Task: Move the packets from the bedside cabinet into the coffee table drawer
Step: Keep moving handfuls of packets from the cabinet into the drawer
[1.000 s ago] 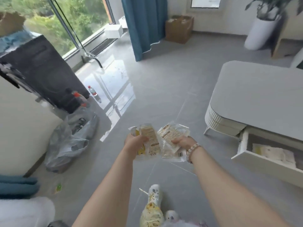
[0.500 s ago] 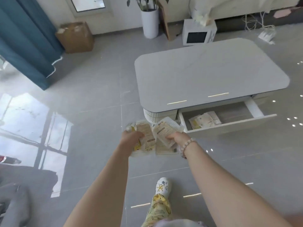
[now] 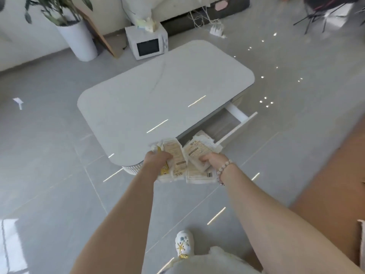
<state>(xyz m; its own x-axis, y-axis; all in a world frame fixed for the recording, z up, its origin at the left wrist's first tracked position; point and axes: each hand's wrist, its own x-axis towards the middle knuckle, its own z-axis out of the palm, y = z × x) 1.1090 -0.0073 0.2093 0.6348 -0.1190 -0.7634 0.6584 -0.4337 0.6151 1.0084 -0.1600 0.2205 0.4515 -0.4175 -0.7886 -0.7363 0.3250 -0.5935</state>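
Observation:
My left hand (image 3: 156, 158) grips a bunch of pale packets with yellow print (image 3: 174, 155). My right hand (image 3: 210, 160), with a bead bracelet at the wrist, grips another bunch of cream packets (image 3: 195, 155). Both bunches hang in front of me at the near corner of the white coffee table (image 3: 158, 91). The table's drawer (image 3: 235, 123) is pulled out to the right of my hands. More packets (image 3: 205, 138) lie at the drawer's near end, partly hidden behind the ones I hold. The bedside cabinet is out of view.
A white microwave (image 3: 148, 43) stands on the grey tile floor behind the table, next to a tall white plant pot (image 3: 79, 42). A power strip with cables (image 3: 216, 29) lies at the back. A brown surface (image 3: 335, 165) fills the right edge. My shoe (image 3: 183, 244) is below.
My view has swung right and closer to the coffee table. The open drawer now lies just beyond my hands. Both hands still hold their packets.

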